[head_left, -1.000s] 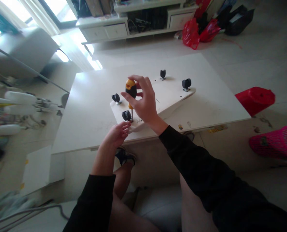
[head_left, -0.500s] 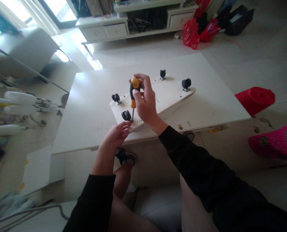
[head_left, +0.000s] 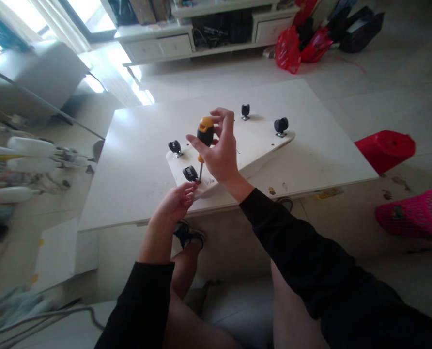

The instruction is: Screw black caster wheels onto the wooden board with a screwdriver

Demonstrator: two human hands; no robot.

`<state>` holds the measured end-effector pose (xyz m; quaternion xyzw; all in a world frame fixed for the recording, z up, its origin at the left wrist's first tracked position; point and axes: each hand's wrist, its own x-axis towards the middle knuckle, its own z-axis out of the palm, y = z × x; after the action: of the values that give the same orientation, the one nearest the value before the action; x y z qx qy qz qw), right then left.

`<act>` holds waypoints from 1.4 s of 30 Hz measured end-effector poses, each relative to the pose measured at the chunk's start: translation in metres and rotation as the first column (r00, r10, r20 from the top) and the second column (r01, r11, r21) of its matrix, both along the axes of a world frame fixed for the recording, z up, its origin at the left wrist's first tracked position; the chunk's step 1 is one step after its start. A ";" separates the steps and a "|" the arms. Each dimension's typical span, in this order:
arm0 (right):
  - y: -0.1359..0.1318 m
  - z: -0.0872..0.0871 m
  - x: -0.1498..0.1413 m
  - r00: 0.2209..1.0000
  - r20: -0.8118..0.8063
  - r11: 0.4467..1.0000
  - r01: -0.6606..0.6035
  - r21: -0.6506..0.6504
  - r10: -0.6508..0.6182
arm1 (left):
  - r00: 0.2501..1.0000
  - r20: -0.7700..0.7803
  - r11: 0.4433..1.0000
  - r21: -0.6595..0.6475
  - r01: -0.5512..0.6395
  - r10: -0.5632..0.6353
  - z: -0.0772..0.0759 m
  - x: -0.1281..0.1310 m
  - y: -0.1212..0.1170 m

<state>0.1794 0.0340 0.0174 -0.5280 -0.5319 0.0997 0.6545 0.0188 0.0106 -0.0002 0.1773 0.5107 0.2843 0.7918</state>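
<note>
A white board lies on a low white table, with small black casters fixed to its top. My right hand wraps its fingers round the orange and black handle of a screwdriver, which stands upright with its tip beside the nearest caster. My left hand is closed in a pinch at the board's near corner, right by that caster and the screwdriver's tip. Other casters sit at the left, far middle and far right.
A red plastic stool and a pink mesh basket stand on the floor to the right. Red bags and a white cabinet are beyond the table. A white panel lies at the lower left.
My right hand has shifted its fingers round the screwdriver's handle, turning it on the spot. My left hand and the board have stayed put.
</note>
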 end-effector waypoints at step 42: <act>0.001 -0.001 0.005 0.997 0.080 0.999 0.022 0.048 -0.025 | 0.946 -0.322 0.931 0.333 0.147 -0.035 -0.001 -0.005 -0.011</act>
<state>0.1842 0.0348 0.0164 -0.5221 -0.5537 0.0581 0.6461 0.0141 -0.0006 -0.0009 0.3827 0.5606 0.3023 0.6692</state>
